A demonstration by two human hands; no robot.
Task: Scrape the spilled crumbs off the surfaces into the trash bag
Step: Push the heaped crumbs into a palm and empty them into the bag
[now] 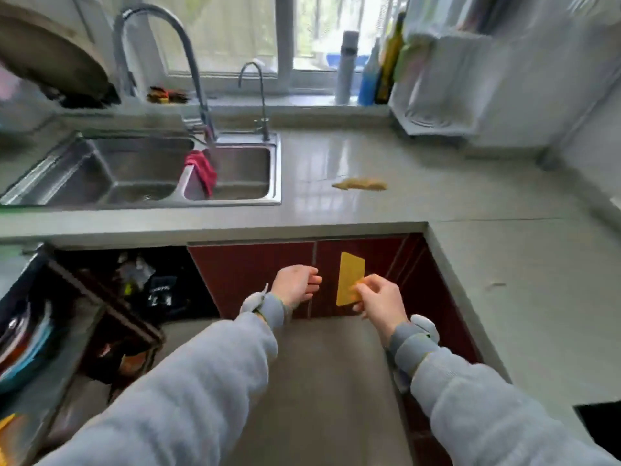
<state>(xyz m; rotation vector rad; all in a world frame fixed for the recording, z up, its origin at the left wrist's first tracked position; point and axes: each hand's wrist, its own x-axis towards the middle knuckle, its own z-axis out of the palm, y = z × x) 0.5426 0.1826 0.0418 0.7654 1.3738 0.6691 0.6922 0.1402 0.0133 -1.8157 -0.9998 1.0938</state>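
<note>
While both grey sleeves reach forward over the floor, the right hand (378, 302) pinches a yellow card (350, 279) by its lower corner, thumb and fingertips closed on it and the card held upright in front of the red cabinet doors (255, 274). Just beside it, the left hand (295, 284) holds nothing, its fingers loosely curled. Thin and flat, the card looks light and fairly stiff, a fair scraper if gripped nearer the middle of one long edge so the opposite edge can lie flush on the surface; a corner pinch would probably let it twist. Beyond the hands runs the grey bench (336, 213), glossy and likely slick, so loose bits should slide easily. On it, well to the right of the steel sink (141, 176), lies a small tan heap of crumbs (361, 185), dry-looking, light and liable to scatter under a fast stroke. A red cloth (201, 169) hangs over the sink divider. Farther back, bottles (369, 72) stand on the window sill. No trash bag can be made out with certainty; dark clutter fills the open space at lower left.
</note>
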